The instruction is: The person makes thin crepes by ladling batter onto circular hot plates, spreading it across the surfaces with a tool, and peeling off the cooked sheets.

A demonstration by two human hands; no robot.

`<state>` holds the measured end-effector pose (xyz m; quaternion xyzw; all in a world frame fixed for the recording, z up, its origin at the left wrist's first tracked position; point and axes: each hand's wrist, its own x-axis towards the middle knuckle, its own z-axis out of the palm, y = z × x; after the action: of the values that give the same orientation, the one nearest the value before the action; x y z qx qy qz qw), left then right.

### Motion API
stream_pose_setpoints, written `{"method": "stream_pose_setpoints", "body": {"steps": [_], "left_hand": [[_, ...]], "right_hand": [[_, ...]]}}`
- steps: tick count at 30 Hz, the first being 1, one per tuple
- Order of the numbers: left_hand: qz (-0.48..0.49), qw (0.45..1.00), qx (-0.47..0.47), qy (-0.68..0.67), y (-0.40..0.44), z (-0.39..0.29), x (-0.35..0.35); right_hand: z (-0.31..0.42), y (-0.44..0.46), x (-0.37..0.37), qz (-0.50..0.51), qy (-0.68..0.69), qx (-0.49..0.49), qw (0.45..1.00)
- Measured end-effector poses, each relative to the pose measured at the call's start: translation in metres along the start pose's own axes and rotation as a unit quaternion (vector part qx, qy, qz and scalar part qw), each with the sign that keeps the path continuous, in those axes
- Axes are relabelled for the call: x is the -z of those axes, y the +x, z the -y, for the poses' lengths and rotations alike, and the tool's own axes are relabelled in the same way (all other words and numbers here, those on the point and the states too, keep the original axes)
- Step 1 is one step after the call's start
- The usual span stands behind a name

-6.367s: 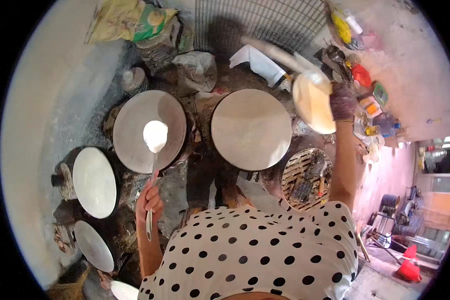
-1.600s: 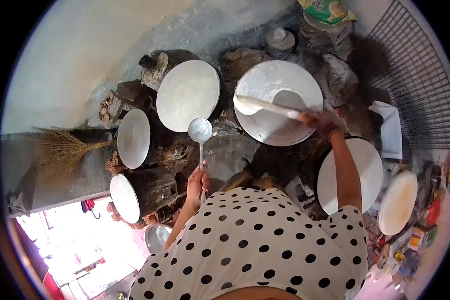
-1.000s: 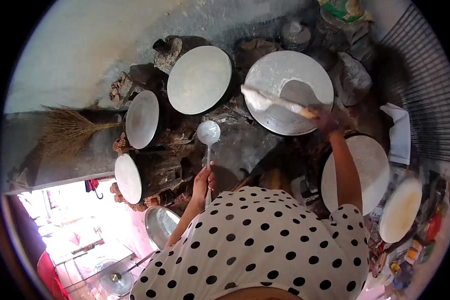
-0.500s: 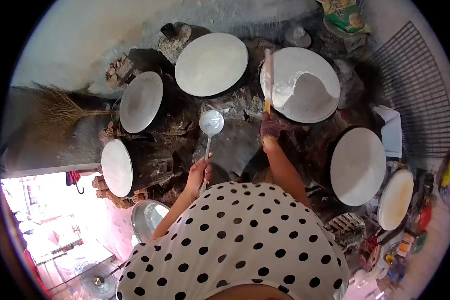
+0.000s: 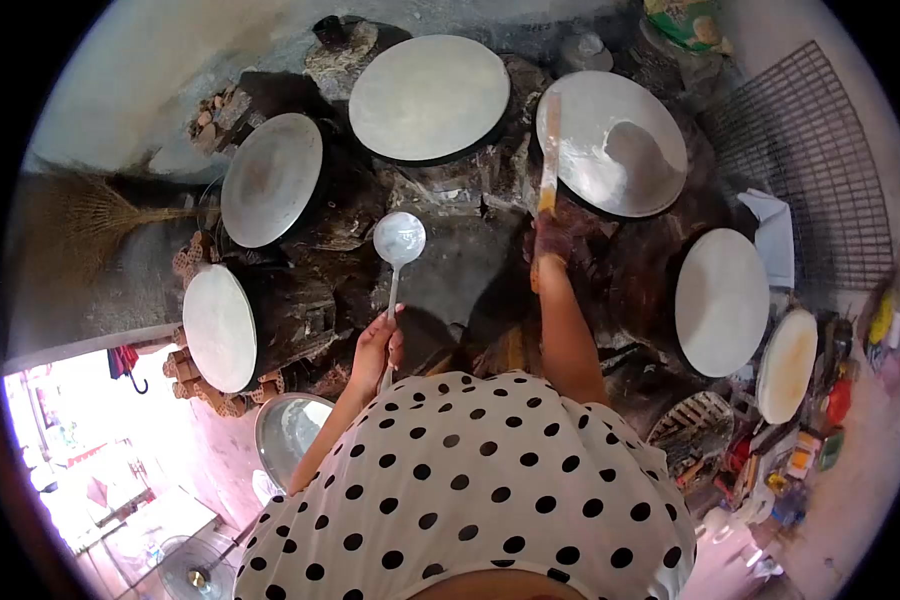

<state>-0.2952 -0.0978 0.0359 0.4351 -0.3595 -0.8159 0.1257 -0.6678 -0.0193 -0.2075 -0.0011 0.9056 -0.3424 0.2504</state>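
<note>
My left hand [image 5: 378,342] is closed around the handle of a metal ladle [image 5: 400,238], whose round bowl is coated with whitish liquid and points away from me. My right hand [image 5: 548,240], its fingers darkened by a reddish-purple covering or stain, grips a long flat spatula [image 5: 551,150]. The spatula's blade lies over the left side of a round griddle [image 5: 660,110] at the back right. Wet white batter [image 5: 595,165] covers much of that griddle, with a greyer patch on its right side. Whether the blade touches the surface, I cannot tell.
Other round griddles stand in an arc: a white one [image 5: 430,98] at the back, a grey one [image 5: 272,180], a white one [image 5: 220,328] at left and another [image 5: 722,302] at right. A metal basin [image 5: 288,430], straw broom [image 5: 110,215] and wire rack [image 5: 810,160] flank them.
Batter now covers more of the back-right griddle, and the greyer patch has shrunk. The spatula remains at its left side. My left hand and the ladle have shifted slightly left; the view has moved too.
</note>
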Motion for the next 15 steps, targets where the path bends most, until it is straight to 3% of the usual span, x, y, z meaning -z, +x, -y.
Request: {"method": "stream_pose_setpoints", "body": {"steps": [1,4,6,7,8,10,11,13,14,15], "left_hand": [[0.010,1.000,-0.006,0.004,0.001,-0.002,0.002],[0.025,1.000,-0.003,0.007,0.003,-0.003,0.001],[0.028,0.999,-0.003,0.019,0.009,-0.004,-0.001],[0.035,0.999,-0.005,0.018,0.012,-0.003,-0.003],[0.041,0.999,-0.007,0.014,0.015,-0.002,-0.005],[0.052,0.999,-0.002,0.015,0.017,0.000,-0.012],[0.049,0.998,0.001,0.026,0.020,0.001,-0.018],[0.043,0.998,0.007,0.043,0.023,0.000,-0.028],[0.050,0.997,0.012,0.056,0.024,-0.002,-0.034],[0.057,0.996,0.016,0.068,0.026,-0.004,-0.041]], "right_hand": [[0.003,-0.013,0.017,0.050,0.089,-0.012,0.995],[-0.039,-0.046,0.093,-0.049,0.120,0.010,0.991],[-0.075,-0.025,0.125,-0.026,-0.184,0.012,0.983],[-0.070,-0.029,0.135,-0.033,-0.184,0.013,0.982],[-0.057,-0.038,0.147,-0.010,0.062,-0.060,0.996],[-0.014,-0.061,0.163,-0.015,0.099,-0.089,0.991],[0.012,-0.064,0.157,-0.040,-0.111,-0.047,0.992],[0.025,-0.072,0.134,0.080,0.010,-0.033,0.996],[0.006,-0.064,0.128,0.082,0.015,-0.037,0.996],[-0.032,-0.049,0.117,0.061,-0.030,0.036,0.997]]}}
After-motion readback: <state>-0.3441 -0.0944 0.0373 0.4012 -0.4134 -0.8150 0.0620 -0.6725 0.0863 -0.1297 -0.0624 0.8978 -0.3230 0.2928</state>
